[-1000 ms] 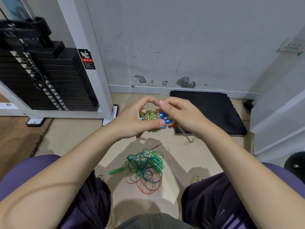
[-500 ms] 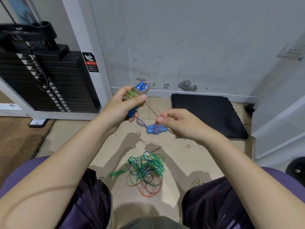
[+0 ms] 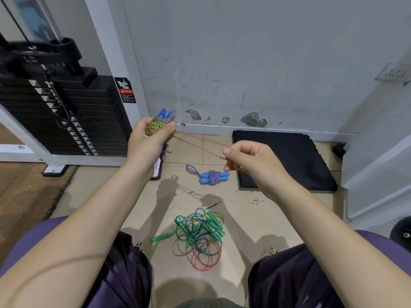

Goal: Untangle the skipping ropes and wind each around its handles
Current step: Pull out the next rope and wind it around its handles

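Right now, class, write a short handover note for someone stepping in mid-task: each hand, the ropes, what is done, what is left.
Left hand grips the blue handles, already thick with wound rope.
Right hand pinches the loose pink loop, stretched between the hands.
Done: the blue and white rope lies wound on the floor tiles near the black mat.
Left: wind on and secure that last loop, then untangle the green and orange pile on the floor between the knees and wind each rope.

A half-wound blue-handled rope (image 3: 160,127) is held up; a wound blue rope (image 3: 212,177) and green-orange tangle (image 3: 199,237) lie on the floor.
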`<move>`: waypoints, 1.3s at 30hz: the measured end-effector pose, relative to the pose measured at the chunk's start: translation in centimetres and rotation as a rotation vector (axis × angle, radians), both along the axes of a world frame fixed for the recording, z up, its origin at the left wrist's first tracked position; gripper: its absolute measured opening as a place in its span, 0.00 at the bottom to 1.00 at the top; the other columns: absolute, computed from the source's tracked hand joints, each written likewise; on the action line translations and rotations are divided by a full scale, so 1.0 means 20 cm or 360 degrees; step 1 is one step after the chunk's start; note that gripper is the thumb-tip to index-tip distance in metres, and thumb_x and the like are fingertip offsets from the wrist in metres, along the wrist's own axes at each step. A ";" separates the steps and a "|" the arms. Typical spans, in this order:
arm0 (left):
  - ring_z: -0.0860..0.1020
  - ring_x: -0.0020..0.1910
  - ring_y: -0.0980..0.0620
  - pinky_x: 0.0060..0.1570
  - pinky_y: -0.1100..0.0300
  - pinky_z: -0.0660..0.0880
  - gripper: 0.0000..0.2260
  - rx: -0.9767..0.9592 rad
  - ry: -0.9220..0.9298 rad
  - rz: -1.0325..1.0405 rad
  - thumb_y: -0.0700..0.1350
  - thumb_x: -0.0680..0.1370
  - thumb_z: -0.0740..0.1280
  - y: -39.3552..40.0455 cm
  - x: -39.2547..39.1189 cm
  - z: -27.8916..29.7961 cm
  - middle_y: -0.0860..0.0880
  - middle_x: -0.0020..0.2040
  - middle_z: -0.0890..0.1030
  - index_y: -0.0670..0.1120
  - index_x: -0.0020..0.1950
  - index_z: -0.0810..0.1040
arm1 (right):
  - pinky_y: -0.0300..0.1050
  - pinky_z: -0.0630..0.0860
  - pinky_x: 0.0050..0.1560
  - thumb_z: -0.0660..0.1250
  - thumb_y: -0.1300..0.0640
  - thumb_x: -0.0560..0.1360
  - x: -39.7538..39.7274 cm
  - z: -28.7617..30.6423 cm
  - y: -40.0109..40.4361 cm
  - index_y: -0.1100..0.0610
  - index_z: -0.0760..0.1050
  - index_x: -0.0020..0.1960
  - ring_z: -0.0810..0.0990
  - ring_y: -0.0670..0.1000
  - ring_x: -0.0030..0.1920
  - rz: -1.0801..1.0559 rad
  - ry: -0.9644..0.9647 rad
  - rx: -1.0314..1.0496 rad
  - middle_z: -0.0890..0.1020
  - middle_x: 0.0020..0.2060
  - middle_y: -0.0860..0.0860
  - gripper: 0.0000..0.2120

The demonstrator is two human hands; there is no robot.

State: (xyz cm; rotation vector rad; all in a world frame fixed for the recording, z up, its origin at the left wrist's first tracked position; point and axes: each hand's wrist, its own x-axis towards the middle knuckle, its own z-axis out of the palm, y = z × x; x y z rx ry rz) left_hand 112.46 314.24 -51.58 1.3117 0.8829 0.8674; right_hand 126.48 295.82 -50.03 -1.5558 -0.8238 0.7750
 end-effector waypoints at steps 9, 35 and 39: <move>0.71 0.22 0.54 0.21 0.64 0.64 0.17 -0.0041 0.0249 -0.0277 0.48 0.75 0.74 -0.04 0.05 -0.06 0.44 0.41 0.78 0.43 0.59 0.74 | 0.47 0.70 0.54 0.61 0.53 0.73 0.00 0.06 -0.01 0.58 0.82 0.40 0.80 0.47 0.50 0.0174 0.0367 0.0342 0.84 0.43 0.51 0.14; 0.72 0.24 0.50 0.27 0.63 0.69 0.12 0.0365 0.0781 -0.1663 0.46 0.70 0.78 -0.36 0.08 0.02 0.47 0.37 0.78 0.44 0.49 0.81 | 0.45 0.80 0.35 0.73 0.69 0.71 0.06 -0.03 0.04 0.55 0.84 0.44 0.78 0.54 0.31 -0.0207 -0.0123 0.0171 0.86 0.41 0.58 0.09; 0.71 0.22 0.53 0.26 0.63 0.70 0.13 0.0397 0.0711 -0.1625 0.44 0.71 0.78 -0.36 0.07 0.04 0.41 0.40 0.79 0.42 0.51 0.81 | 0.44 0.79 0.32 0.73 0.69 0.71 0.05 -0.05 0.06 0.58 0.83 0.44 0.77 0.51 0.27 -0.0267 -0.0170 0.0143 0.84 0.37 0.60 0.07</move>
